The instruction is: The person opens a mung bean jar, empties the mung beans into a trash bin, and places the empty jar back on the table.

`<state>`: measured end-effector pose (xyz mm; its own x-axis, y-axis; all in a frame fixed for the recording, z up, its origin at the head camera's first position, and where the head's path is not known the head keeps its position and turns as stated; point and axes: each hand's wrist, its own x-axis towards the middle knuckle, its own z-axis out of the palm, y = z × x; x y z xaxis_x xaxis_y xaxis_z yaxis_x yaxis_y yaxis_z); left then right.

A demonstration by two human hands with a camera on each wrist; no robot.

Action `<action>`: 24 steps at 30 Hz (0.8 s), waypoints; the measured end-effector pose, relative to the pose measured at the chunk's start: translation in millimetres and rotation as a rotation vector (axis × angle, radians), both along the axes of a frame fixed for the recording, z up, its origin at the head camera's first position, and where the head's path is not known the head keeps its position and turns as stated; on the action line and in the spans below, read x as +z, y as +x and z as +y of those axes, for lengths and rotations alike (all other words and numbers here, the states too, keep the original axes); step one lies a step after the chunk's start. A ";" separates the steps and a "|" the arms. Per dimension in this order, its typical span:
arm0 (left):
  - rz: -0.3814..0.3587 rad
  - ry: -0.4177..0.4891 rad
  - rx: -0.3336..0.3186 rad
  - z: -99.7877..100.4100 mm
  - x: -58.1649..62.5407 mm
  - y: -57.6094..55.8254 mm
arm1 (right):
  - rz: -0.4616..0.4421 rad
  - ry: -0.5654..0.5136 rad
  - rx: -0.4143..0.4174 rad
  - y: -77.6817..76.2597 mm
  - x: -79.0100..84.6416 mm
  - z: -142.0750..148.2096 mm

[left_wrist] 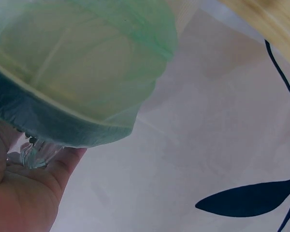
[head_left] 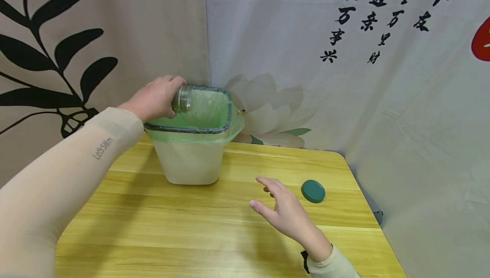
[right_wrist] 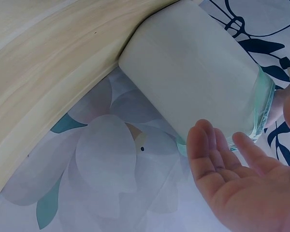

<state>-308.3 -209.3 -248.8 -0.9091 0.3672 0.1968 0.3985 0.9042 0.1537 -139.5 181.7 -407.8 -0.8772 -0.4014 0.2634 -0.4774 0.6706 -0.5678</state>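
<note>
My left hand grips a clear glass jar, tilted over the mouth of a white bin. A thin green plastic bag lines the bin and folds over its dark rim. In the left wrist view, part of the glass jar shows between thumb and fingers, below the rim; the rest is hidden. Nothing is in my right hand, held above the table with fingers spread and relaxed. A round green lid lies on the table beyond it. In the right wrist view the bin stands past the fingers.
The yellow wood-grain table carries the bin near its back edge. Behind it hangs a pale curtain with dark leaves, writing and a flower printed on it. Another pale cloth runs along the right side.
</note>
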 end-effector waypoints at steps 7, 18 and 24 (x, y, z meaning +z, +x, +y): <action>0.008 -0.010 -0.007 1.7 0.6 1.1 | 0.001 0.003 -0.006 0.5 0.3 0.1; 0.021 -0.029 -0.001 3.5 1.4 2.4 | 0.043 0.016 -0.006 0.6 2.0 1.3; 0.030 -0.035 -0.010 2.6 -0.4 0.9 | 0.069 0.019 0.000 -0.5 4.0 1.1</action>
